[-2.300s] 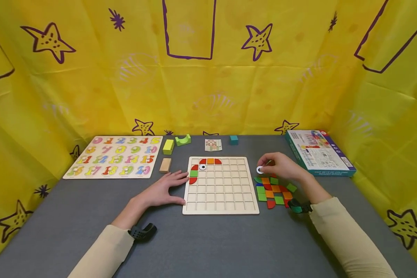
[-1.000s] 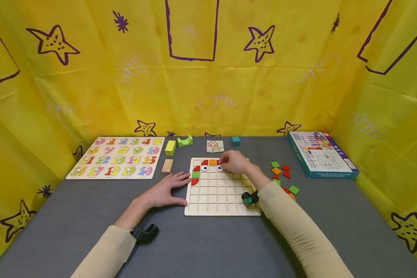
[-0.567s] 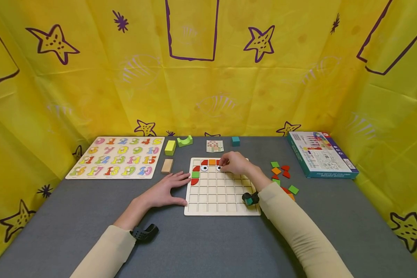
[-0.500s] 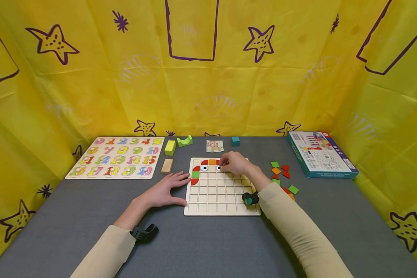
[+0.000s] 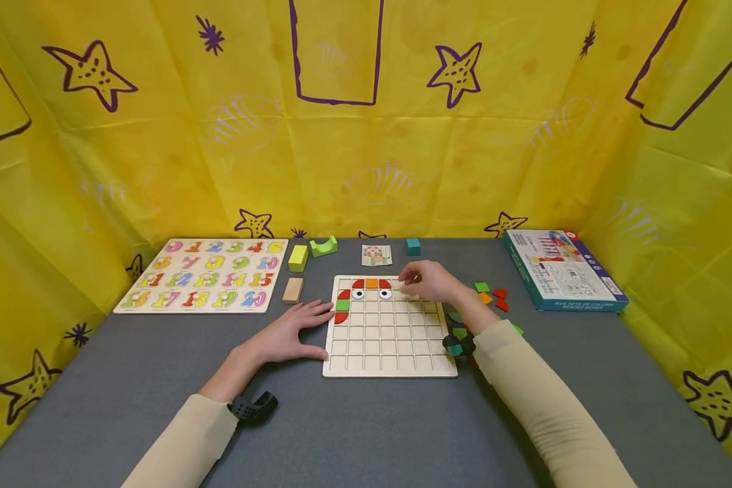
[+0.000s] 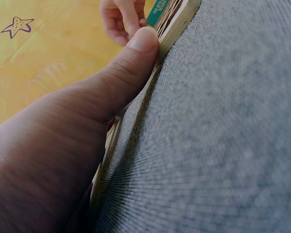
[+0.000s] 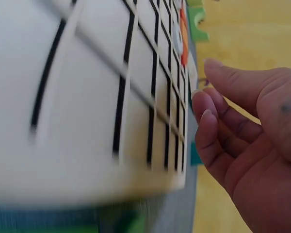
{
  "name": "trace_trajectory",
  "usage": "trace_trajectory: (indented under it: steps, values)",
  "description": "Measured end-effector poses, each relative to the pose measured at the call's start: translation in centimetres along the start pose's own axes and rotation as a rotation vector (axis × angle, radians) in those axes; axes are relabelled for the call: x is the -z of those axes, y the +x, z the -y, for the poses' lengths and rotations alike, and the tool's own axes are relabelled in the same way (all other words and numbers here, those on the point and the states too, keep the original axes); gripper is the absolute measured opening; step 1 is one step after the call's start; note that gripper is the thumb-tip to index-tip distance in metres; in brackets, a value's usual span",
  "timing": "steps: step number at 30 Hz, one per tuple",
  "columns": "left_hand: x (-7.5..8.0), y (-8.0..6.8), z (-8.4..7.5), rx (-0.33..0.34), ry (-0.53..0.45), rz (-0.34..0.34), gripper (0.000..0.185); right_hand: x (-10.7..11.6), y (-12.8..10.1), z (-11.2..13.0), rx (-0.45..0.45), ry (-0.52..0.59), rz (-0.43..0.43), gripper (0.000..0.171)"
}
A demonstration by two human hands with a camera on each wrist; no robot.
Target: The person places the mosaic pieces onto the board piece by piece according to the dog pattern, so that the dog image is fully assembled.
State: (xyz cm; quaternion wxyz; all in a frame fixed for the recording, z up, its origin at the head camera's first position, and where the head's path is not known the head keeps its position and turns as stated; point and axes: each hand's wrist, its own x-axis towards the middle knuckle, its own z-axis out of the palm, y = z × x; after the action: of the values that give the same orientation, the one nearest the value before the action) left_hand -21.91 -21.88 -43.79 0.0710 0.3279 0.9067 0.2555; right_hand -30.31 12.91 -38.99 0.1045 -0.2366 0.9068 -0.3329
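Observation:
A square wooden grid board (image 5: 390,362) lies on the grey table. In its upper left, red quarter-round tiles, an orange tile (image 5: 372,284) and a green tile (image 5: 343,305) sit in the cells. Two white eye tiles, the left eye tile (image 5: 358,294) and the right eye tile (image 5: 385,294), lie in the second row. My left hand (image 5: 289,333) rests with spread fingers against the board's left edge; the left wrist view shows its thumb (image 6: 136,53) touching that edge. Over the board's top right hovers my right hand (image 5: 434,282), fingers loosely bent, with nothing between them in the right wrist view.
Loose coloured tiles (image 5: 501,306) lie right of the board, partly hidden by the right forearm. A number puzzle (image 5: 186,311) lies left. Behind stand a yellow block (image 5: 297,259), green arch (image 5: 324,247), pattern card (image 5: 376,256) and teal cube (image 5: 413,247). A box (image 5: 576,278) lies right.
My right hand carried an eye tile from the loose pile to the board's second row, let go of it and moved slightly right. My left hand stays at the board's edge.

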Motion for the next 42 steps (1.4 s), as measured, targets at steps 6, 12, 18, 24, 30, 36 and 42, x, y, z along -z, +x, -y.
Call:
trace_trajectory:
  steps: [6, 12, 18, 24, 30, 36, 42]
  values:
    - [0.2, 0.0, -0.3, 0.006, -0.004, 0.002, 0.091, 2.2, -2.3, -1.8, -0.017, 0.002, -0.029, 0.021]
    - [0.3, -0.1, -0.2, 0.007, -0.004, -0.002, 0.091, 3.9, -4.5, -4.4, -0.067, 0.003, -0.075, 0.024]
    - [0.3, -0.2, 0.0, 0.003, -0.001, -0.004, 0.09, 5.3, -6.9, -6.6, -0.113, -0.004, -0.068, 0.024]
    - [0.3, -0.2, -0.1, 0.008, -0.011, -0.005, 0.09, 6.1, -8.9, -8.3, -0.111, -0.05, -0.056, 0.018]
    - [0.1, -0.2, 0.1, 0.006, -0.007, -0.015, 0.089, 6.3, -9.9, -9.1, -0.118, -0.067, -0.028, 0.014]
    - [0.0, -0.1, 0.2, 0.003, -0.011, -0.012, 0.089, 6.2, -10.2, -9.1, -0.102, -0.093, -0.006, 0.017]
    - [0.0, 0.1, 0.1, 0.002, -0.01, -0.002, 0.09, 6.1, -10.4, -8.9, -0.075, -0.139, 0.001, 0.018]
